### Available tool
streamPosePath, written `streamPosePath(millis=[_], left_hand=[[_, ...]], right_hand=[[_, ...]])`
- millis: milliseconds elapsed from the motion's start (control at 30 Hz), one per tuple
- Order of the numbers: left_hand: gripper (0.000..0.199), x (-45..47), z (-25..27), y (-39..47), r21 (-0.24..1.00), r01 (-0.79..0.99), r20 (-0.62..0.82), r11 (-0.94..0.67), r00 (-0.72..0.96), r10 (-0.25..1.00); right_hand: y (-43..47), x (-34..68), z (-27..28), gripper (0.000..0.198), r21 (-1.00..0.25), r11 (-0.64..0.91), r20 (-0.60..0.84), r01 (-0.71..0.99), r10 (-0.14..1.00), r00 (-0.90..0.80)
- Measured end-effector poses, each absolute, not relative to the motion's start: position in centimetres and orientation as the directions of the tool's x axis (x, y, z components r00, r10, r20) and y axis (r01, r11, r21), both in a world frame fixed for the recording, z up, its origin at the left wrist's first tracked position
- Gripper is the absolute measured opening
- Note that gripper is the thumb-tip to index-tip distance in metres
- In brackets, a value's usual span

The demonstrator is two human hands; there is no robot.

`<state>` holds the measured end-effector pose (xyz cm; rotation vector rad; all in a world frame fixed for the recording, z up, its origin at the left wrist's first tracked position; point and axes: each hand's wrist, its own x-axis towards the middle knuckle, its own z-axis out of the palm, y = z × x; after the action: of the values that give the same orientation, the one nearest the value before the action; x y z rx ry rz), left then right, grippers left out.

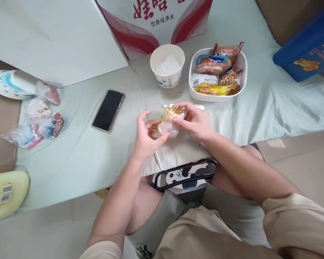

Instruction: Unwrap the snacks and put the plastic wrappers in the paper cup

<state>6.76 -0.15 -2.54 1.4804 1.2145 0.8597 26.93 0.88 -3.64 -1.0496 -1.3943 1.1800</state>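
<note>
Head view: fingers (181,123) partly hide the packet (167,126), bowl (167,68) and basket (216,97) beyond.

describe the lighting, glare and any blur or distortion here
In the head view, light is soft, with no hard shadows on the cloth; in the head view, glints speckle the held wrapper; also in the head view, small print on the yellow bottle is too soft to read, and edges look stretched, perhaps by a wide lens.

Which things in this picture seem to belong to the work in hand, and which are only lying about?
Probably the work: plastic-wrapped packet, held by left hand and right hand; white tub of packaged snacks; plastic-wrapped bundles.

Probably lying about: phone; yellow container; blue container.
</note>
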Motion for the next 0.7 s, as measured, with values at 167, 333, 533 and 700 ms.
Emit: streamPosePath(millis=[167, 333, 533, 700], left_hand=[[0.083, 5.3, -3.5, 1.2, 0.978, 0.203, 0.023, -0.047, 0.119, 0.993], [0.076, 3.2, -4.2, 2.9, 0.989, 0.137, 0.063, -0.052, -0.081, 0.995], [0.076, 3.1, -4.7, 3.0, 0.997, 0.079, 0.035, -0.023, -0.157, 0.987], [0.077, 4.4, -5.2, 2.3, 0.99, 0.09, 0.114, -0.105, -0.104, 0.988]], right_hand=[[1.3, 27.2, -2.9, 0.033, -0.87, 0.243, 0.242, 0.429, 0.969, -0.059], [1.2, 28.5, -3.0, 0.031, -0.472, 0.212, 0.229, 0.856, 0.967, -0.113], [1.0, 28.7, -3.5, 0.027, -0.459, 0.143, 0.2, 0.877, 0.978, -0.055], [-0.5, 27.2, -2.3, 0.024, -0.824, 0.255, 0.222, 0.506, 0.967, -0.126]])
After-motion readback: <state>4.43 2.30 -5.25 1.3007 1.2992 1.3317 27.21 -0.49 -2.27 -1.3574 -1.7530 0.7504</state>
